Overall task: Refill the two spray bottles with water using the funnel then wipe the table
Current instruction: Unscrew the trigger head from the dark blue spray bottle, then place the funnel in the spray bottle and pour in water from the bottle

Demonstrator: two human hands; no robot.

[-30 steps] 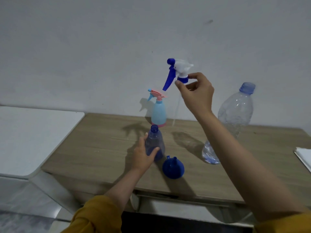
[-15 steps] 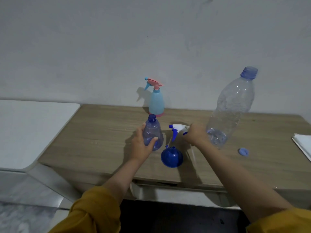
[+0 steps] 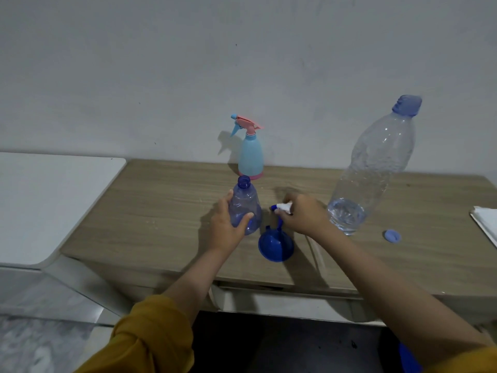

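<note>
My left hand [image 3: 227, 227] grips an open, clear blue spray bottle [image 3: 246, 204] standing upright on the wooden table [image 3: 161, 211]. My right hand [image 3: 305, 215] holds that bottle's white and blue spray head [image 3: 281, 207] low at the table, just right of the bottle. A blue funnel [image 3: 275, 244] lies wide end down in front of the spray head. A light blue spray bottle with a pink trigger [image 3: 250, 154] stands at the back by the wall. A large clear water bottle [image 3: 373, 168] with a blue cap stands at the right, a little water in its base.
A loose blue cap [image 3: 392, 235] lies on the table to the right of the water bottle. A white sheet or cloth [image 3: 486, 222] sits at the table's right edge. A white surface [image 3: 53, 200] adjoins the table on the left.
My right hand has come down from head height with the spray head to the table beside the funnel. My left hand has stayed on the blue bottle.
</note>
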